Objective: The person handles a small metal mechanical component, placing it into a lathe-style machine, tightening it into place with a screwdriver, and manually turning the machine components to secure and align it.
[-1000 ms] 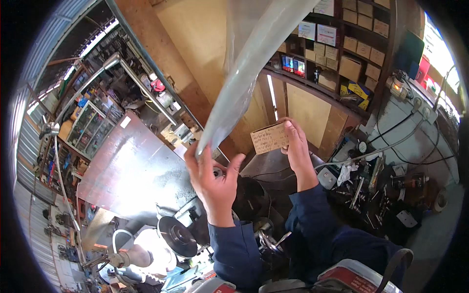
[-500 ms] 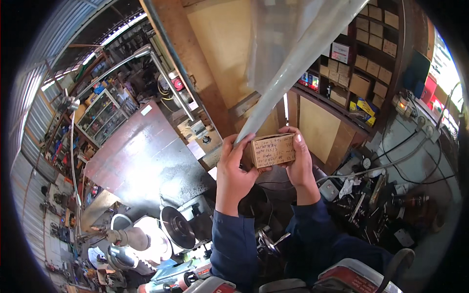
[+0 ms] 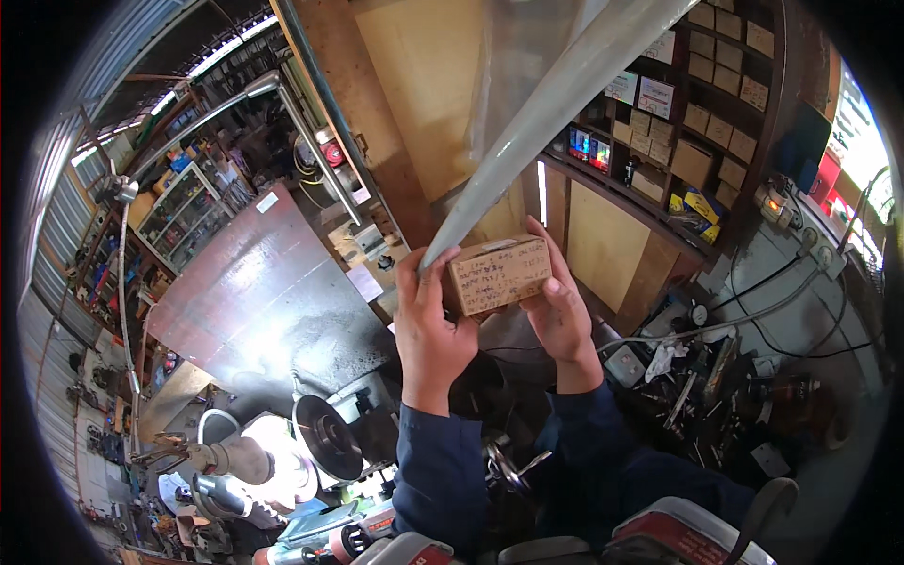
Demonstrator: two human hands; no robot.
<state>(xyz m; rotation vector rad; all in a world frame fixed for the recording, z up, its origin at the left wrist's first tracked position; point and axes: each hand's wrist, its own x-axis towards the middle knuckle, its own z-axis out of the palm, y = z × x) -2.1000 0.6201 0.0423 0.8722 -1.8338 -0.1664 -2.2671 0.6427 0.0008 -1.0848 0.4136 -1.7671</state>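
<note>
A small brown cardboard box (image 3: 497, 278) with handwriting is held up in both hands, slightly tilted. My left hand (image 3: 429, 334) grips its left end, fingertips also at the lower tip of a long translucent plastic sheet (image 3: 548, 94) that hangs down from the top. My right hand (image 3: 560, 315) is wrapped round the box's right end, thumb on the near face and fingers behind it.
A wooden shelf (image 3: 697, 193) of small boxes stands at upper right, beside cables (image 3: 739, 315) and cluttered tools (image 3: 692, 386). A lit metal sheet (image 3: 217, 292) lies at left. Below it are a work lamp (image 3: 231, 461) and a dark disc (image 3: 325, 438).
My left hand has come onto the box, which my right hand alone held a second ago. Since half a second ago the box has shifted up-left and been turned, its writing now oriented differently.
</note>
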